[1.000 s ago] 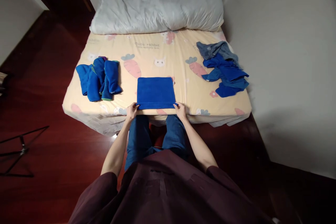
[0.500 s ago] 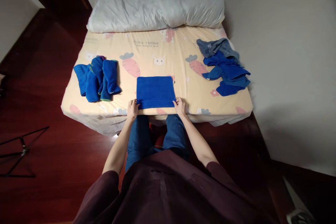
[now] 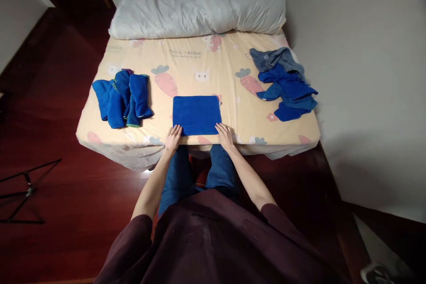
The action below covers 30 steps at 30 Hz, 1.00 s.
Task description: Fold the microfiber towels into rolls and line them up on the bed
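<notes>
Blue cloth [image 3: 196,113] has near corners hidden beneath fingers [image 3: 177,130].

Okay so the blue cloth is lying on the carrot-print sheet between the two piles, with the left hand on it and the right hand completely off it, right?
Not quite: the right hand is touching the blue cloth too, fingers at its near right corner, as the head view shows. The rest is right.

One bed [image 3: 206,88]: one quilt [image 3: 199,2] at its far end, one pile [image 3: 115,103] on its left, one heap [image 3: 293,86] on its right; one cloth [image 3: 197,112], one left hand [image 3: 173,137] and one right hand [image 3: 225,136] by its near edge; one stand [image 3: 29,191] left of it.
</notes>
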Tool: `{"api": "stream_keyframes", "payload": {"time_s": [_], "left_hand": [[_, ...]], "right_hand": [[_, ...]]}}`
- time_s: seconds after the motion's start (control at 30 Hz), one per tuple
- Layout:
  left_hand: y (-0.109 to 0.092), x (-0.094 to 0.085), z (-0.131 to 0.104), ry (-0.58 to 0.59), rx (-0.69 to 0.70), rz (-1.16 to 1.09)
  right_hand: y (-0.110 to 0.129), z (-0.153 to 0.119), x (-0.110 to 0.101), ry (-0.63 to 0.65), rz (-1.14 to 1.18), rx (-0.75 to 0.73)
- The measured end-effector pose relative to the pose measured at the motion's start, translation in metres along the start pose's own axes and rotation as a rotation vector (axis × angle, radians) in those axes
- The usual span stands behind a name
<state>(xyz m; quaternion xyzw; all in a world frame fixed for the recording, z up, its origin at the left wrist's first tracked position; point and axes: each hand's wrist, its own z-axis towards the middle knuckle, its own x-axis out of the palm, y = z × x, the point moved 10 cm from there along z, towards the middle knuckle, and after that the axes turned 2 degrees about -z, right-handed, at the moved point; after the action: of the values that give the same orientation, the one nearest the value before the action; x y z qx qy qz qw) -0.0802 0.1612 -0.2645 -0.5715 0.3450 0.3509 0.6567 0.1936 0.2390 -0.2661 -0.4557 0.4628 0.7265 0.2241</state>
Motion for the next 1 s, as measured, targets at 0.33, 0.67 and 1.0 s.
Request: {"api": "stream_keyframes", "payload": {"time_s": [0.33, 0.67, 1.0], "left_hand": [[0.007, -0.017, -0.047, -0.015, -0.053, -0.224], [0.054, -0.034, -0.014, -0.235, -0.447, -0.405], [0.06, -0.024, -0.017, -0.185, -0.494, -0.367]], "right_hand": [[-0.016, -0.05, -0.026, -0.056, 0.265, 0.021], [-0.058, -0.018, -0.016, -0.244, 0.621, 0.38], [-0.065, -0.017, -0.008, -0.117, 0.496, 0.406]]}}
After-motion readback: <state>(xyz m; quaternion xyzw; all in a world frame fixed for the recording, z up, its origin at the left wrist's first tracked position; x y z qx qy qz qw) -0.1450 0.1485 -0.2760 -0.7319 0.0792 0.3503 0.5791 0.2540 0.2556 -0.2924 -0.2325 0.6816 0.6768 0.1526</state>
